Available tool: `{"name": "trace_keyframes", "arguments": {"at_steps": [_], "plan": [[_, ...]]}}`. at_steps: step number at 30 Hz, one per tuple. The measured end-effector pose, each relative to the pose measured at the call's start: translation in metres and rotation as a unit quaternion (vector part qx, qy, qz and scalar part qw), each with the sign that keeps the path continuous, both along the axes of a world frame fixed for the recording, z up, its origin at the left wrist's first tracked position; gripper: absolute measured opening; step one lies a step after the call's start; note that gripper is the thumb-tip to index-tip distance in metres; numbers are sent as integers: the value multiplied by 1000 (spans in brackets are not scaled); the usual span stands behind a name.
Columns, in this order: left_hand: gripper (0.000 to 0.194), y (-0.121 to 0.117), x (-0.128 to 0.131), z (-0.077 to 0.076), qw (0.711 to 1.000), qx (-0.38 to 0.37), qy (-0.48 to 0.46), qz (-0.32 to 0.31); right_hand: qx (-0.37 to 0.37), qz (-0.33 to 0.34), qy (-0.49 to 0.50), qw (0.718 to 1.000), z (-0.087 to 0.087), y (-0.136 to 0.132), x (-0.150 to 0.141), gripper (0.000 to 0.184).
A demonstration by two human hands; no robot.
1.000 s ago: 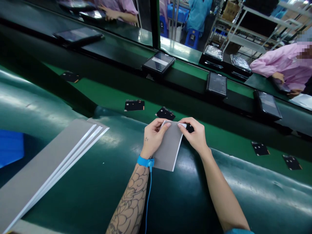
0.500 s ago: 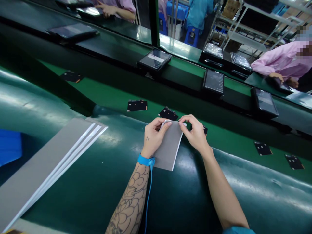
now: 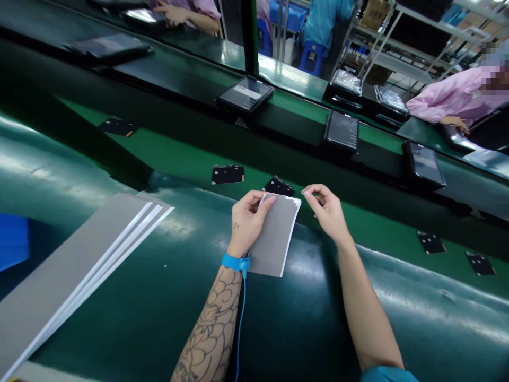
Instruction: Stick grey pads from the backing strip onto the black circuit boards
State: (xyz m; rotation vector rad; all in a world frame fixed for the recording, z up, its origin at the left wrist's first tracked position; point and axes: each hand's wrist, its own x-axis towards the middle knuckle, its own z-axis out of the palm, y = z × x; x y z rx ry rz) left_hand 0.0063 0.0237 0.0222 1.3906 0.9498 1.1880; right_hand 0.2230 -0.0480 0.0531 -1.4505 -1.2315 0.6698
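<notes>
L hand (image 3: 248,223) is closed on grey white-backed sheet (image 3: 274,236), thumb on top edge, sheet's L side partly hidden by hand. R hand (image 3: 328,212) is held off sheet, just beside its top corner, fingers pinched; any item held can't be made out. Blue ESD strap (image 3: 234,261) is worn on L wrist. Stacked grey sheets (image 3: 79,276) are seen left of hands, count unclear. 2 black boards (image 3: 228,174) are seen just past hands.

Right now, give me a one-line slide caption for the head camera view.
Left hand holds a white-backed grey sheet, right hand apart from it, above a dark green mat.
</notes>
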Motion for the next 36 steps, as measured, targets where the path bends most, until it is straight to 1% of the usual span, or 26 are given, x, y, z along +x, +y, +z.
{"name": "trace_keyframes", "arguments": {"at_steps": [3, 5, 8, 11, 13, 15, 22, 27, 29, 32, 34, 36], "plan": [[30, 1, 0, -1, 1000, -7, 0, -6, -29, -16, -17, 999, 4, -13, 41, 37], [30, 1, 1, -2, 1000, -9, -2, -10, -61, -36, -53, 996, 1, -25, 71, 41], [29, 1, 1, -3, 1000, -12, 0, -17, -91, -81, -104, 987, -16, -44, 105, 49], [29, 2, 1, -4, 1000, -16, 13, -19, -105, -93, -124, 982, -41, -57, 119, 56], [29, 2, 0, -5, 999, -17, 23, -18, -119, -86, -139, 979, -53, -62, 119, 56], [30, 3, 1, -7, 999, -18, 28, -16, -126, -82, -160, 976, -58, -64, 117, 52], [32, 3, 5, -9, 999, -14, 38, -18, -156, -72, -182, 968, -55, -66, 113, 44], [32, 3, 4, -10, 999, -14, 49, -16, -166, -83, -202, 962, -58, -70, 119, 38], [31, 3, 4, -10, 998, -16, 54, -15, -150, -98, -208, 962, -60, -71, 121, 37], [31, 1, 6, -9, 998, -19, 49, -19, -88, -141, -202, 965, -57, -66, 113, 38], [31, -1, 8, -8, 999, -25, 39, -28, -37, -156, -196, 967, -48, -57, 95, 32], [31, -2, 11, -8, 998, -27, 30, -40, 8, -137, -186, 973, -37, -47, 66, 23]]}}
